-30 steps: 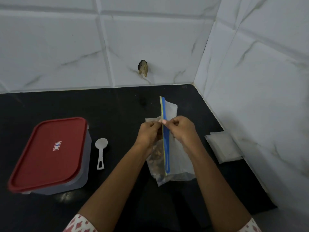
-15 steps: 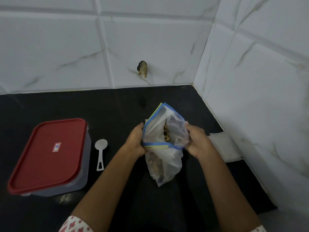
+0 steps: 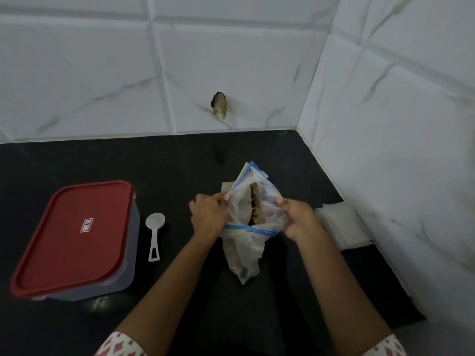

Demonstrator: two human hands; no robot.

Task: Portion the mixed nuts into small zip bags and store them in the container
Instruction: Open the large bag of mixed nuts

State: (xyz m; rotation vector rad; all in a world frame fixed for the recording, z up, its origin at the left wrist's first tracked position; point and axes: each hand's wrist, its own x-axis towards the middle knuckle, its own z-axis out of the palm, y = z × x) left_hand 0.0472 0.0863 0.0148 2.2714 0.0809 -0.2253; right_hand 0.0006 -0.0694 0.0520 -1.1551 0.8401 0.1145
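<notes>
The zip bag [image 3: 244,250] of mixed nuts [image 3: 254,210] stands mid-table [image 3: 154,163], mouth pulled apart. It looks soft, crinkly and bottom-heavy, so take it by the stiffer zip strip. Your left hand [image 3: 208,214] pinches one lip, your right hand [image 3: 299,222] the other. The scoop [image 3: 155,231] and red-lidded container [image 3: 74,237] lie left; flat small bags [image 3: 340,224] lie right.

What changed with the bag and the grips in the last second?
The blue zip strip of the clear plastic zip bag, pinched shut a second ago, is now pulled open. The left grip moved left and the right grip right, each holding one side of the mouth; brown nuts show inside. The red-lidded grey container, white plastic spoon and flat stack of small clear bags stayed put.
</notes>
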